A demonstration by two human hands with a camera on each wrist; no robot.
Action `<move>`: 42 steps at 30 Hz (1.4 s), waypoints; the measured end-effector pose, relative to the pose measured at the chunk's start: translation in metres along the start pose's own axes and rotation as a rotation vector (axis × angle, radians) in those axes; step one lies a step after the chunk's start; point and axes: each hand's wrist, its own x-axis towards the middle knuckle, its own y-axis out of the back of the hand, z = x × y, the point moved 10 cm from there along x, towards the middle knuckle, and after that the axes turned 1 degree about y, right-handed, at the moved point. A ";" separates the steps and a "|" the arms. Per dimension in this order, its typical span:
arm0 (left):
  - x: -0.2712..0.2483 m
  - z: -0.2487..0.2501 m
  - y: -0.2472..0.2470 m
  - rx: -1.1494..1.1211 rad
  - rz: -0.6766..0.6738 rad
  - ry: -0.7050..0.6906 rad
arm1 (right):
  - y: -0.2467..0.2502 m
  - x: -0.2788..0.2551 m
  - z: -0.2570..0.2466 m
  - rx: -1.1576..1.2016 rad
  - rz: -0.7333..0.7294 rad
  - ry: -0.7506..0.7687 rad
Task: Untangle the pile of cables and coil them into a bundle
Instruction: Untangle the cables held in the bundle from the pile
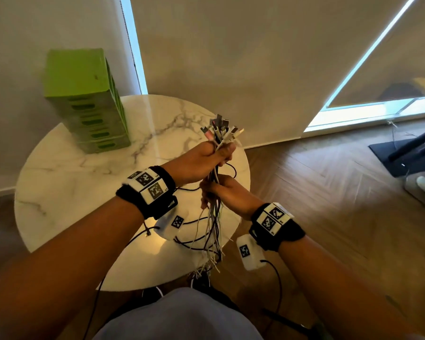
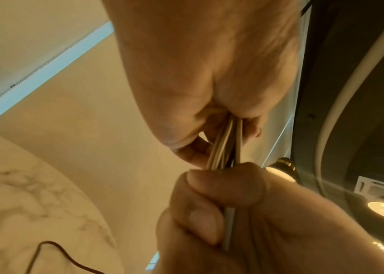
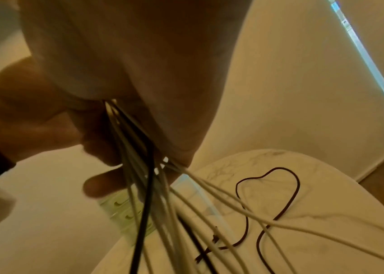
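A bunch of white, grey and black cables is held upright above the round marble table. My left hand grips the bunch near its top, with the plug ends fanning out above the fist. My right hand grips the same bunch just below. The loose tails hang down past the table's front edge. In the left wrist view both fists close round the cables. In the right wrist view the strands spill downward from my right hand.
A green slotted box stands upright at the table's back left. A thin dark cable lies looped on the marble. Wood floor lies to the right, with a black stand base at the far right. Walls and a window blind are behind.
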 end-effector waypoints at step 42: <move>-0.423 -0.184 0.251 0.345 1.333 0.501 | -0.391 0.090 -0.178 0.322 -0.851 0.117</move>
